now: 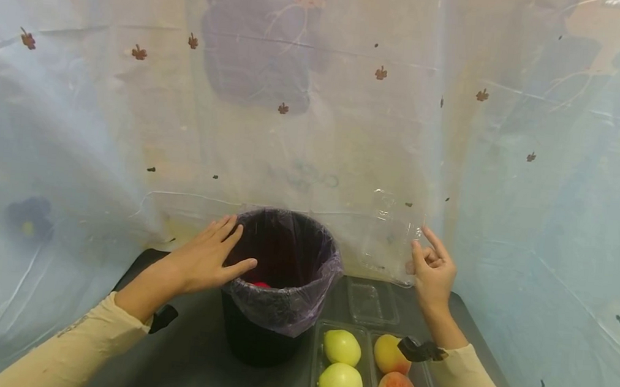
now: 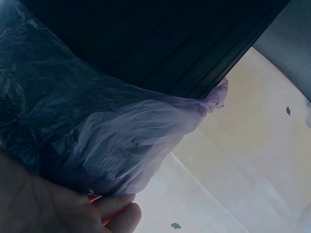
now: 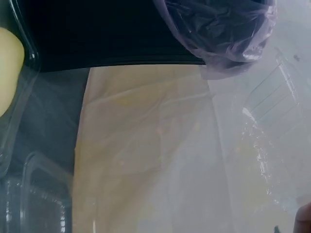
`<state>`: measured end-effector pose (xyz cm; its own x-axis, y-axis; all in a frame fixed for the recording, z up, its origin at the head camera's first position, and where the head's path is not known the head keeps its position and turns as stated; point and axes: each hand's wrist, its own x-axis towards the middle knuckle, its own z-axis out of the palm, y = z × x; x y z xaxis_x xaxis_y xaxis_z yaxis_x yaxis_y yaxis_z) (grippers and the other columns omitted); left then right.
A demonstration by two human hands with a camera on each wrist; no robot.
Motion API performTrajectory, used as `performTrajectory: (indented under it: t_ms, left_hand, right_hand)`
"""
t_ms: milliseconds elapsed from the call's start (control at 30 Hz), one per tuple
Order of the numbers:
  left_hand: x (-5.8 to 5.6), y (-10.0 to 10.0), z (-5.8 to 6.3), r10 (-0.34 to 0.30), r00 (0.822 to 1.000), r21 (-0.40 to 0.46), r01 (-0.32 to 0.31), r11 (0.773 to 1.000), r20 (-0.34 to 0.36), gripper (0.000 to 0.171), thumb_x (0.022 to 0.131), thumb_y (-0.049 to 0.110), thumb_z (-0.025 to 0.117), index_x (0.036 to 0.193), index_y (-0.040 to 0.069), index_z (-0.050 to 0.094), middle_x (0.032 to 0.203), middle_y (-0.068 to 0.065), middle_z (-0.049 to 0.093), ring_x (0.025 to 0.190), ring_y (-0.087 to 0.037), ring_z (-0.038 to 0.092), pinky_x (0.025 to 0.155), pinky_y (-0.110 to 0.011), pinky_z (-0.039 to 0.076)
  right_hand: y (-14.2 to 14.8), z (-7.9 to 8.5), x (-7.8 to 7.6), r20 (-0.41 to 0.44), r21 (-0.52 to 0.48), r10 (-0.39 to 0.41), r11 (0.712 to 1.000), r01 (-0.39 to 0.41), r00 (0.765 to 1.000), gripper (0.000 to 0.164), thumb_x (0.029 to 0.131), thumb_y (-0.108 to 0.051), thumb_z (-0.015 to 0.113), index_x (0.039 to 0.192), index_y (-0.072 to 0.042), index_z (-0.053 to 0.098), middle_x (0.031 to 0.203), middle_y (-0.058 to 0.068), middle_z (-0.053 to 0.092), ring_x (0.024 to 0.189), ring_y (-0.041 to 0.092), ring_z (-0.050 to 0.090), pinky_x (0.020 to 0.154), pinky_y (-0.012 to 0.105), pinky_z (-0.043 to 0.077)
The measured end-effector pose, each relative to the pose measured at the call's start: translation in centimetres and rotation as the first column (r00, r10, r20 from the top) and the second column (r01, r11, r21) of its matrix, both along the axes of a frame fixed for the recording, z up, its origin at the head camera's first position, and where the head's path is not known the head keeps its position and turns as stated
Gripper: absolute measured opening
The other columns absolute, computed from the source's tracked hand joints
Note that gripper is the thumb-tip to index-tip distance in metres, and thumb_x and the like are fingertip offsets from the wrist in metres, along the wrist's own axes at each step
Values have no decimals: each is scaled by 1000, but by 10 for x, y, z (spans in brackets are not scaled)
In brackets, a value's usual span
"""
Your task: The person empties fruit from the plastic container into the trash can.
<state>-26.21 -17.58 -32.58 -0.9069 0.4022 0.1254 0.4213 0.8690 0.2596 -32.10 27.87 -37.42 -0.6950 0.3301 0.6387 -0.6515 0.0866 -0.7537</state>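
Purple liner (image 3: 218,29) over black bin (image 3: 107,34), clear tray (image 3: 273,104) at fingers (image 3: 304,221), yellow fruit (image 3: 8,70) left

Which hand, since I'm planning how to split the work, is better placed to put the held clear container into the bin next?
Probably the right hand: it pinches the clear container beside the bin. The left hand, holding nothing, touches the liner, so seems better suited to steadying.

Through the head feed I see a dark table (image 1: 179,354) with a black bin (image 1: 253,336) standing upright on it. Right of that I make out two clear trays (image 1: 315,366), side by side, and a clear container (image 1: 372,303) just behind them.
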Motion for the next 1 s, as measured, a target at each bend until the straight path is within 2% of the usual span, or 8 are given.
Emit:
performTrajectory:
  t_ms: [233, 433, 600, 833, 1000]
  left_hand:
    - [2, 1, 0, -4, 1000, 6, 4, 1000, -1, 101, 106, 73, 44, 168, -5, 24, 178, -26, 9, 164, -47, 5, 131, -64, 4]
    - [0, 0, 0, -9, 1000, 5, 9, 1000, -5, 102, 106, 72, 43, 168, -5, 21, 177, -26, 8, 164, -47, 4, 131, -64, 4]
    - [-2, -1, -2, -10, 1000, 1, 10, 1000, -8, 102, 106, 72, 43, 168, -6, 20, 177, -26, 8, 164, -47, 4, 132, -63, 4]
    - [-2, -1, -1, -13, 1000, -7, 13, 1000, -13, 103, 106, 73, 42, 168, -6, 20, 177, -26, 8, 164, -46, 5, 132, -63, 5]
    - [-1, 0, 0, -10, 1000, -7, 10, 1000, -9, 104, 106, 73, 42, 168, -7, 19, 177, -26, 9, 164, -46, 5, 132, -63, 6]
  right_hand:
    - [19, -16, 6, 86, -43, -4, 999, 8, 996, 42, 101, -1, 73, 142, -2, 69, 62, 7, 60, 47, 11, 60, 46, 18, 52]
    - [42, -33, 6, 132, -42, -16, 999, 22, 991, 42, 101, -3, 74, 143, 1, 67, 60, 5, 60, 44, 8, 54, 42, 16, 46]
    - [59, -45, 7, 209, -51, -76, 995, 89, 975, 47, 101, -1, 72, 146, 6, 62, 60, -6, 57, 43, 1, 43, 39, 13, 33]
    - [80, -62, 5, 244, -58, -115, 989, 133, 963, 50, 100, 3, 71, 147, 13, 56, 59, -8, 59, 43, 1, 47, 39, 12, 36]
    - [96, -73, 7, 302, -16, -166, 984, 179, 939, 49, 100, 1, 71, 146, 13, 57, 58, -9, 59, 44, 0, 46, 40, 13, 37]
